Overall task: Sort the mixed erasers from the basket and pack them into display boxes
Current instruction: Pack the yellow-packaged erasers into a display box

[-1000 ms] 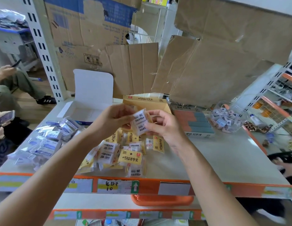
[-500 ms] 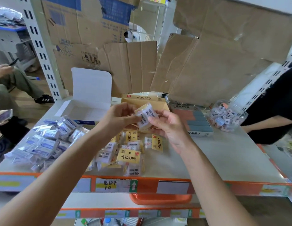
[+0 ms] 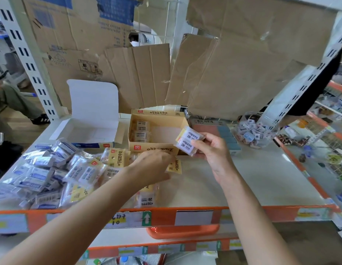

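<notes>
**binrat:** So where are we? The right hand point(image 3: 212, 152) is pinching two wrapped erasers point(image 3: 188, 143), the 2B ones, stacked flat. It's holding them in the air at the near right corner of the yellow display box point(image 3: 156, 148). That box has a few packs lined up along its left wall, and the rest of the floor is bare. The left hand point(image 3: 153, 166) is palm down on the yellow-label pile point(image 3: 114, 159) just in front of the box. Its fingers are on a packet, but honestly I can't tell if it has one pinched or is only touching it.

**shelfmouse:** I'd guess they're building a little stack before dropping it in. What worries me is the grip. Glossy wrappers and only fingertips on the edges, so add a third and the stack could shear and fan out.

**binrat:** The piles too. The blue-wrapped pile point(image 3: 38, 173) butts right up against the yellow one, and some packs overlap. Grab by feel and a blue one ends up in the wrong box. I assume those belong in the white display box point(image 3: 89, 131) with its lid up.

**shelfmouse:** And the near packs sit right at the front lip of the shelf point(image 3: 252, 180), with that left forearm lying over them. One sweep and they go over the edge.

**binrat:** Plus the box is light card. Push a stack in hard and it slides back or tips the row already standing.
</notes>
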Available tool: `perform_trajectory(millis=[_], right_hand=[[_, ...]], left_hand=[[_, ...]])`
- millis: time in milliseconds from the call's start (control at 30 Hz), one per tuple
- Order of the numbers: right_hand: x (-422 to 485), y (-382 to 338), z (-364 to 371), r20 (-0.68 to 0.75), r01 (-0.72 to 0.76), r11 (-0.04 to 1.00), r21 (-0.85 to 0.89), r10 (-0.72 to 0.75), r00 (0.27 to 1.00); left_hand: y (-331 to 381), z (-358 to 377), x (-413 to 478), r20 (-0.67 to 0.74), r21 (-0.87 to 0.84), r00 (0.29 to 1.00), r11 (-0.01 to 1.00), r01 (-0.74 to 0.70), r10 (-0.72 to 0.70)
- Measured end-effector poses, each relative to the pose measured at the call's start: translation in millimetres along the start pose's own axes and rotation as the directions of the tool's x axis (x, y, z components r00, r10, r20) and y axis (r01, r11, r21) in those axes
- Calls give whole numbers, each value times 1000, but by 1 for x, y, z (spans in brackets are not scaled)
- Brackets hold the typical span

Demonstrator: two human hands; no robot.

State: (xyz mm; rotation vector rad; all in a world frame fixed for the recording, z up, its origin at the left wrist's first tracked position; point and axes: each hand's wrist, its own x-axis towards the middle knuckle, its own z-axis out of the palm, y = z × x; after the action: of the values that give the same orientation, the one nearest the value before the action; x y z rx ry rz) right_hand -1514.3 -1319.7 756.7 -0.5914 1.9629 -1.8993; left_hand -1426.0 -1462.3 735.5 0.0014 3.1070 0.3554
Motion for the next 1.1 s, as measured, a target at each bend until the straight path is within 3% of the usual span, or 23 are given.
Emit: perform_trajectory(millis=[200,300,367,433,533,567,633,800,1100], right_hand=[[0,-2,-4,-31,-2,1000,25,3,1000],[1,-6,-9,-38,-43,986,158,49,998],[2,-7,-11,-17,-74,955,288,82,996],[2,-8,-9,25,-99,929,358,96,995],[3,-9,0,94,-104,935,339,76,993],[4,-9,3,103,-94,946,309,65,993],[5,-8,9,98,-77,967,245,54,994],[12,-6,22,95,-47,988,149,33,995],[31,-8,39,144,-107,992,72,95,985]], left_hand=[[4,2,11,-104,7,994,1000,29,-29],[-4,-5,10,-226,-225,968,973,56,-108],[-8,-13,8,-251,-463,940,882,91,-229],[-7,-20,5,-184,-763,916,639,96,-358],[-3,-28,-1,32,-994,920,80,69,-391],[-3,-29,-3,71,-997,923,-27,66,-379],[-2,-30,-6,103,-991,923,-117,64,-370],[-5,-30,-5,140,-970,915,-238,50,-380],[-20,-34,1,91,-995,912,6,101,-400]])
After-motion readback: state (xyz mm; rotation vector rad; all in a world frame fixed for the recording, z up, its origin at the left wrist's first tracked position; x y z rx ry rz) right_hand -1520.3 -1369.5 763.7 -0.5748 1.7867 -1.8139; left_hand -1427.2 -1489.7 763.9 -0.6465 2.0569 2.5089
